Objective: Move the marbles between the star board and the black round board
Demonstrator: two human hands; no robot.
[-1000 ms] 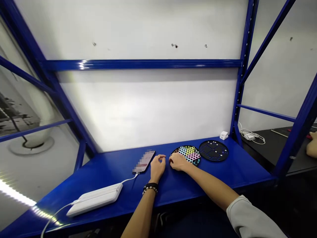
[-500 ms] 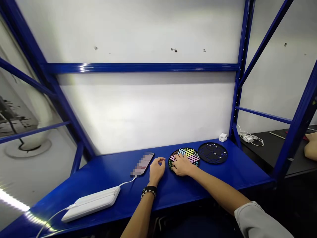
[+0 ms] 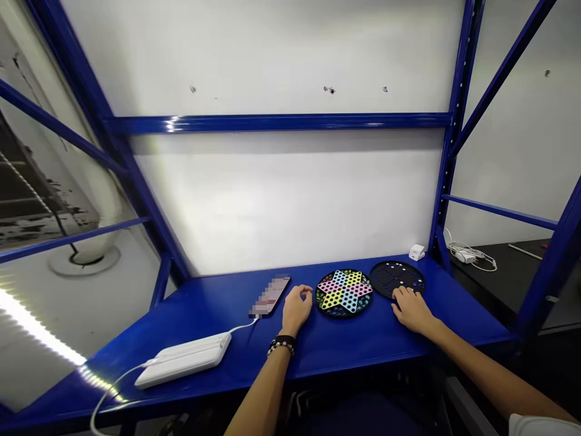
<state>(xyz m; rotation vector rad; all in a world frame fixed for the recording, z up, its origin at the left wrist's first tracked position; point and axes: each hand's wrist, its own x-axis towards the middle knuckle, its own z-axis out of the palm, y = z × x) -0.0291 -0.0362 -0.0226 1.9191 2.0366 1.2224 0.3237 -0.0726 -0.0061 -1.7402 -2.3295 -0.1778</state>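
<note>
A round black board with a coloured star of holes (image 3: 344, 292) lies on the blue shelf (image 3: 204, 321). To its right lies a second round black tray (image 3: 396, 278) with a few small white beads in it. My right hand (image 3: 412, 309) rests at the near edge of that tray, fingers stretched out onto it, holding nothing I can see. My left hand (image 3: 296, 309), with a bead bracelet on the wrist, lies loosely curled on the shelf between a phone (image 3: 269, 296) and the star board.
A white power bank (image 3: 186, 358) lies at the front left, cabled to the phone. A small white charger (image 3: 416, 252) sits at the back right by the blue upright. Beyond it a black table (image 3: 512, 272) carries a white cable bundle (image 3: 469, 256).
My right hand left the star board and moved right to the black tray's near edge. The star board now shows in full. My left hand stayed put.
</note>
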